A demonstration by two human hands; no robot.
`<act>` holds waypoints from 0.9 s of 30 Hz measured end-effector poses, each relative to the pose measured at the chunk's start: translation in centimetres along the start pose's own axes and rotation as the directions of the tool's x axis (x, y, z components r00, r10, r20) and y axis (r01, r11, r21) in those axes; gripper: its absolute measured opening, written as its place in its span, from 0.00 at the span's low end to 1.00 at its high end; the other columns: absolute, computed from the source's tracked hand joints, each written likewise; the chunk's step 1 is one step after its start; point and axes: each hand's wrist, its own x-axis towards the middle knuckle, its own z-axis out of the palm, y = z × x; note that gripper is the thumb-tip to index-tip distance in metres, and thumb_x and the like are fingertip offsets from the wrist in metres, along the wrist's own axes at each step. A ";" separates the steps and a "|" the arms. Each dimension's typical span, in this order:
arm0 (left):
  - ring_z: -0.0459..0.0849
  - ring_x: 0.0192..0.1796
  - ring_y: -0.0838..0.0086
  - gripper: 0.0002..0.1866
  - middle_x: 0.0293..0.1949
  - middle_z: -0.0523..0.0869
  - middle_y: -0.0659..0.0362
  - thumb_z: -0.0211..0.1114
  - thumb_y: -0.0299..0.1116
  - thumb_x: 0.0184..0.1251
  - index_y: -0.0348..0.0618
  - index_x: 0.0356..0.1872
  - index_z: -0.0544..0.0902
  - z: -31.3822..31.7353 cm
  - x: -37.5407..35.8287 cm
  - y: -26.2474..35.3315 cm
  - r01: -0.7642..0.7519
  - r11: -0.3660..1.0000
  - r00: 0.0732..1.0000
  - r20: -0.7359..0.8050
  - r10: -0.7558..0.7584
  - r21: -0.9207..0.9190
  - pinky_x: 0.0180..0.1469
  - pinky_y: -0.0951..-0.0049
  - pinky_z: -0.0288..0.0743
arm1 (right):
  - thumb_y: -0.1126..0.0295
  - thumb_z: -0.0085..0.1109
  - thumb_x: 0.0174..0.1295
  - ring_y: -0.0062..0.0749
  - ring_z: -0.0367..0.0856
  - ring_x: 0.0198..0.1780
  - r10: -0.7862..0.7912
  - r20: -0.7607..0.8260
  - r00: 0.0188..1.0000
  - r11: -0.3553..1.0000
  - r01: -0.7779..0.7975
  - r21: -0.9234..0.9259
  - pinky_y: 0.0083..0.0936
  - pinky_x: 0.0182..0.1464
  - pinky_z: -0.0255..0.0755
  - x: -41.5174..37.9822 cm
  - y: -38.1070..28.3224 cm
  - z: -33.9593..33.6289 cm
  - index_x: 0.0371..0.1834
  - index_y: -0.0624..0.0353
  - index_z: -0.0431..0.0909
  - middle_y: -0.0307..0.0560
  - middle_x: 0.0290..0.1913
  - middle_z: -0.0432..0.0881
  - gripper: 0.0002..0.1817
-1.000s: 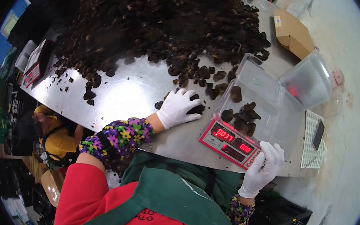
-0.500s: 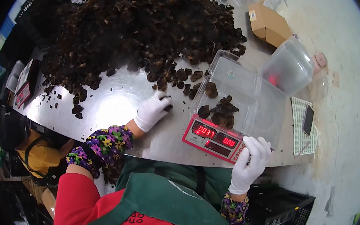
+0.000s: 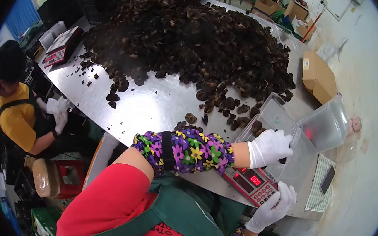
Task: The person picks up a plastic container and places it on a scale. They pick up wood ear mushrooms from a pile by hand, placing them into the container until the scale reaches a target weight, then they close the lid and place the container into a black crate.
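Mushrooms, dark and dried-looking, in one large heap (image 3: 183, 40) covering the far half of the steel worktop (image 3: 149, 105); loose strays trail off its near edge toward the scale. Too many to count.

One red scale (image 3: 251, 182) at the worktop's near edge, two lit red displays, one reading 0.00; the other is hidden by the arm. One clear clamshell tray (image 3: 283, 127) sits on it, lid thrown back, probably so it can be filled while the weight shows. A few mushrooms visible inside, behind the glove.

Left hand (image 3: 269, 147), white glove, floral sleeve, reaches across into the tray, fingers curled downward over the contents; whether they grip a piece, cannot tell.

Right hand (image 3: 275, 208), also gloved, rests against the scale's near corner by the keypad, fingers loosely spread, holding nothing, likely steadying it.

Elsewhere: one cardboard box (image 3: 319, 78), one dark phone (image 3: 328, 179) on a sheet. One co-worker (image 3: 17, 110) in yellow at left, with a second scale (image 3: 61, 46) nearby.
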 end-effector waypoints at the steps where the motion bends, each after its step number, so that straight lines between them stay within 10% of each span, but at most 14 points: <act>1: 0.83 0.45 0.60 0.12 0.45 0.81 0.57 0.72 0.40 0.55 0.56 0.41 0.85 -0.3 0.1 0.1 0.016 1.000 0.993 0.114 -0.015 -0.008 0.39 0.58 0.81 | 0.79 0.52 0.67 0.47 0.77 0.60 0.027 0.001 1.000 1.000 -0.027 0.000 0.50 0.73 0.62 -0.1 0.2 -0.2 0.50 0.59 0.82 0.44 0.49 0.84 0.12; 5: 0.80 0.60 0.50 0.22 0.55 0.81 0.50 0.73 0.42 0.58 0.58 0.55 0.84 -2.2 -0.8 0.5 0.048 0.997 0.957 0.289 -0.028 -0.062 0.57 0.49 0.78 | 0.78 0.52 0.67 0.48 0.77 0.59 0.014 0.015 1.000 1.000 -0.013 -0.019 0.52 0.73 0.61 -0.1 0.4 -0.1 0.51 0.59 0.82 0.44 0.49 0.84 0.13; 10: 0.65 0.74 0.35 0.28 0.70 0.70 0.39 0.70 0.44 0.66 0.51 0.67 0.79 -4.2 -1.5 -1.3 -0.037 0.802 0.998 0.025 0.065 -0.596 0.78 0.47 0.58 | 0.77 0.52 0.68 0.47 0.78 0.59 0.003 0.031 1.000 1.000 -0.003 -0.008 0.51 0.73 0.61 0.7 0.3 0.7 0.50 0.58 0.82 0.44 0.49 0.85 0.12; 16: 0.65 0.78 0.63 0.24 0.76 0.66 0.48 0.54 0.49 0.82 0.51 0.70 0.78 -6.2 -1.4 -6.0 0.372 0.335 0.928 0.334 -0.166 -0.866 0.76 0.67 0.59 | 0.81 0.54 0.66 0.43 0.79 0.59 -0.022 0.032 0.999 0.999 0.021 0.028 0.48 0.72 0.61 0.9 -0.2 1.3 0.50 0.57 0.83 0.42 0.50 0.85 0.13; 20: 0.68 0.76 0.53 0.34 0.75 0.68 0.42 0.52 0.16 0.58 0.55 0.67 0.80 -6.0 -1.3 -6.9 0.236 0.731 0.963 0.256 -0.087 -0.641 0.76 0.64 0.62 | 0.80 0.54 0.67 0.43 0.79 0.59 -0.010 0.037 0.999 0.999 0.009 0.032 0.49 0.73 0.60 1.2 -0.6 1.4 0.51 0.55 0.83 0.41 0.51 0.85 0.14; 27: 0.82 0.62 0.51 0.24 0.70 0.74 0.46 0.66 0.19 0.58 0.50 0.57 0.85 -5.7 1.1 -4.5 0.081 0.871 0.988 0.154 -0.006 -0.484 0.66 0.62 0.75 | 0.80 0.56 0.65 0.42 0.80 0.58 0.015 0.048 0.999 0.998 -0.017 0.054 0.50 0.74 0.59 1.4 -0.8 1.7 0.49 0.55 0.84 0.42 0.49 0.85 0.13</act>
